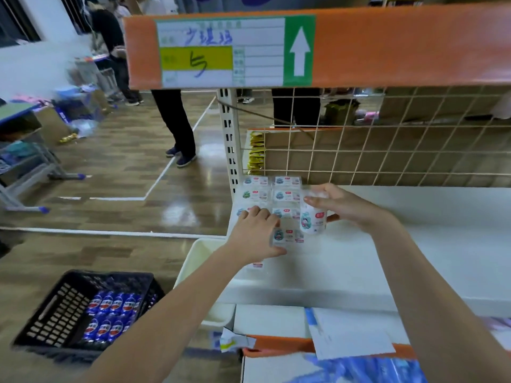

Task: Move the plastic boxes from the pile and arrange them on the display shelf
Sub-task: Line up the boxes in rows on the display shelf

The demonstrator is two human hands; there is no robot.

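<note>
Several clear plastic boxes (286, 189) with white labels lie in two rows at the left end of the white display shelf (414, 244). My left hand (255, 233) rests with curled fingers on the front boxes, over one box (287, 235) at the row's near end. My right hand (347, 207) grips another plastic box (313, 218) upright, just right of the rows and slightly above the shelf.
A wire grid (387, 150) backs the shelf, under an orange beam (387, 45) with a label. A black crate of blue bottles (83, 310) stands on the floor at lower left. People stand behind the rack. Papers (345, 333) lie on the lower level.
</note>
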